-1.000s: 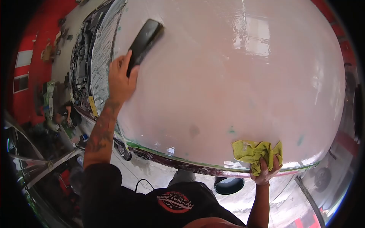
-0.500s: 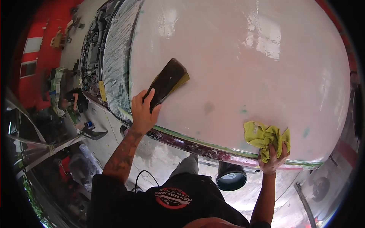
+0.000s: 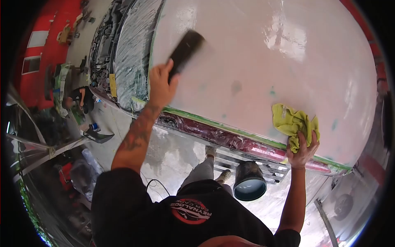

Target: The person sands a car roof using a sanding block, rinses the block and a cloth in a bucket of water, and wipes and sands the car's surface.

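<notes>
My left hand (image 3: 161, 85) grips the near end of a dark sanding block (image 3: 187, 46), blurred by motion, on the pale pink primed car roof (image 3: 247, 66). My right hand (image 3: 303, 151) is closed around the lower part of a crumpled yellow-green cloth (image 3: 290, 119) at the roof's near edge. The rest of the cloth lies spread on the panel. Wet reflections and a few small green and grey spots show on the roof. Green masking tape (image 3: 214, 123) runs along its near edge.
Plastic sheeting (image 3: 133, 53) covers the windshield, with an exposed engine bay (image 3: 105, 45) beyond. By my feet, a black bucket (image 3: 249, 187) of cloudy liquid stands beside a slatted pallet (image 3: 275, 166). Another person (image 3: 83, 99) crouches at the far left near loose car parts.
My left hand and the sanding block have moved farther up across the roof. My right hand still holds the cloth near the edge. The whole view has shifted slightly, revealing more floor and pallet.
</notes>
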The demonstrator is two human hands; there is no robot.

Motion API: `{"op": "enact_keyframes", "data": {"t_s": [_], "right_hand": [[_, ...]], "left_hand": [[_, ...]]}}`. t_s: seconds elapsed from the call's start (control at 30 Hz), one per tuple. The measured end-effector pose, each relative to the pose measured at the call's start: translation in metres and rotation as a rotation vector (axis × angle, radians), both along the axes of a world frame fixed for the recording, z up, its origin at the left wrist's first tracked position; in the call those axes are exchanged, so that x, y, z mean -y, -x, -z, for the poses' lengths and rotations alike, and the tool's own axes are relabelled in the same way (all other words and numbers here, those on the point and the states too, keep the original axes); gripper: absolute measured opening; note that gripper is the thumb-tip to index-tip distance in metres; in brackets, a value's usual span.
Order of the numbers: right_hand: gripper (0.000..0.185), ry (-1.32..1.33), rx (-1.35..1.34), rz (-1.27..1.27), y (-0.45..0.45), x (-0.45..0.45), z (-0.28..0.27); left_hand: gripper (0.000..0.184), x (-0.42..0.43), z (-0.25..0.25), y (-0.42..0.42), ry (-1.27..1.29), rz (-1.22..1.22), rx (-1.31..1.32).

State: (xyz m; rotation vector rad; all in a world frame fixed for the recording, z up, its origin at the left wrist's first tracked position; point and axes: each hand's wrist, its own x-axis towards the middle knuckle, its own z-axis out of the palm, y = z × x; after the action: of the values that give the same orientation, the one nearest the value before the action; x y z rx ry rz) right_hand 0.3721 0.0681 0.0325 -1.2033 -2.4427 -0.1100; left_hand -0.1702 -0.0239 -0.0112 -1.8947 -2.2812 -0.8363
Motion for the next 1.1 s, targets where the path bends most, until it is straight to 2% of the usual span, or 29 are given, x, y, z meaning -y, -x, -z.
{"op": "enact_keyframes", "data": {"t_s": [0.1, 0.2, 0.3, 0.37, 0.43, 0.5, 0.53, 0.63, 0.73, 0.77, 0.83, 0.93, 1.03, 1.1], "right_hand": [[0.054, -0.011, -0.011, 0.004, 0.000, 0.001, 0.002], [0.052, -0.016, -0.004, 0.013, 0.000, 0.002, 0.000], [0.051, -0.015, -0.015, 0.029, 0.003, 0.001, -0.001], [0.052, -0.020, -0.007, 0.026, 0.002, 0.000, 0.000], [0.052, -0.031, -0.011, 0.015, 0.003, -0.002, 0.001], [0.052, -0.037, -0.005, 0.015, 0.000, 0.001, 0.001], [0.053, -0.027, -0.007, 0.029, 0.001, 0.000, 0.002], [0.053, -0.004, -0.011, 0.040, 0.004, -0.002, -0.002], [0.053, 0.005, -0.012, 0.038, 0.003, 0.002, -0.004], [0.053, 0.005, -0.017, 0.041, 0.003, 0.001, -0.002], [0.053, 0.004, -0.020, 0.045, 0.003, -0.001, -0.002], [0.051, 0.015, -0.037, 0.027, 0.005, 0.001, -0.006], [0.050, 0.020, -0.027, 0.021, 0.003, 0.005, -0.008], [0.056, 0.010, -0.027, 0.052, 0.005, 0.001, -0.005]], "left_hand": [[0.053, -0.064, 0.003, 0.061, -0.028, -0.316, 0.017], [0.052, -0.043, -0.002, 0.016, -0.039, -0.318, -0.025], [0.060, 0.021, 0.001, -0.081, -0.044, -0.110, 0.024], [0.061, 0.029, -0.008, -0.089, -0.045, 0.029, -0.038], [0.058, 0.000, -0.003, -0.042, -0.081, -0.031, 0.029], [0.051, -0.040, 0.000, 0.013, -0.088, -0.255, -0.042], [0.052, -0.053, -0.007, 0.016, -0.060, -0.371, -0.015], [0.053, -0.039, -0.006, -0.037, -0.071, -0.411, -0.044], [0.059, 0.007, -0.016, -0.142, -0.020, -0.072, -0.037], [0.059, 0.013, -0.021, -0.154, 0.009, 0.031, -0.070], [0.056, -0.007, -0.019, -0.117, -0.048, 0.078, -0.061], [0.050, -0.074, -0.019, -0.035, -0.076, -0.266, -0.043], [0.052, -0.094, -0.020, -0.042, -0.010, -0.528, -0.019], [0.054, -0.067, -0.013, -0.108, -0.059, -0.332, -0.094]]}}
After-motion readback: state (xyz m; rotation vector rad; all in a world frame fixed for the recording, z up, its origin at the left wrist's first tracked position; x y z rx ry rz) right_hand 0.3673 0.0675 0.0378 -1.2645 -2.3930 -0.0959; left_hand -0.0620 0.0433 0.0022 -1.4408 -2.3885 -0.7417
